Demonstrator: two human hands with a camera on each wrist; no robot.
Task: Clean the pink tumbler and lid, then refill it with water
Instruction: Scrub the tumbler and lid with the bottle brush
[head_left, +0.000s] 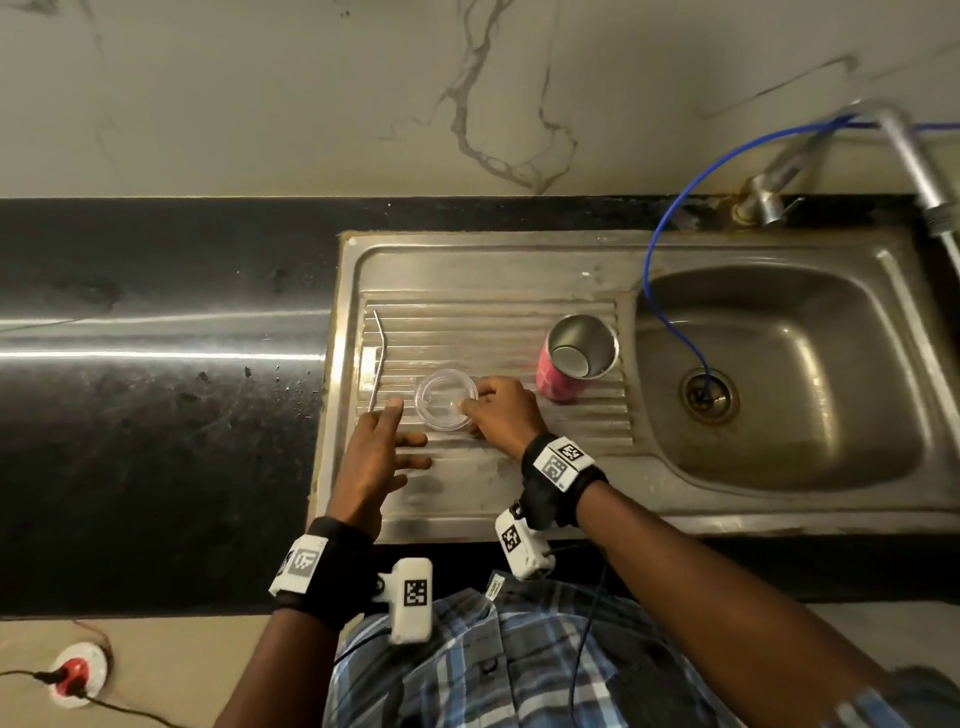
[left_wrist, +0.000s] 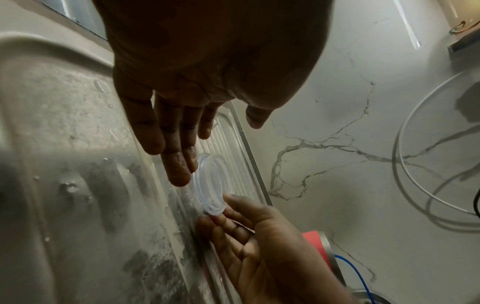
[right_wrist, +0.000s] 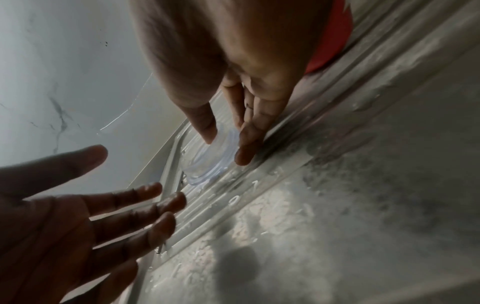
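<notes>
The pink tumbler (head_left: 574, 358) stands upright and uncapped on the ribbed steel drainboard (head_left: 493, 483), showing its steel inside. Left of it lies the clear round lid (head_left: 444, 399). My right hand (head_left: 498, 410) pinches the lid's right edge between thumb and fingers. The left wrist view shows the lid (left_wrist: 211, 183) tipped up off the ribs in that pinch. My left hand (head_left: 379, 452) hovers flat just left of the lid, fingers straight and spread, holding nothing. In the right wrist view the lid (right_wrist: 207, 164) sits under my right hand (right_wrist: 233, 92), with the tumbler (right_wrist: 332, 41) behind.
A bent metal straw (head_left: 378, 358) lies at the drainboard's left edge. The sink basin (head_left: 779, 374) is to the right, with a blue hose (head_left: 670, 291) running into its drain and the faucet (head_left: 893, 150) above. Black countertop (head_left: 156, 312) extends left.
</notes>
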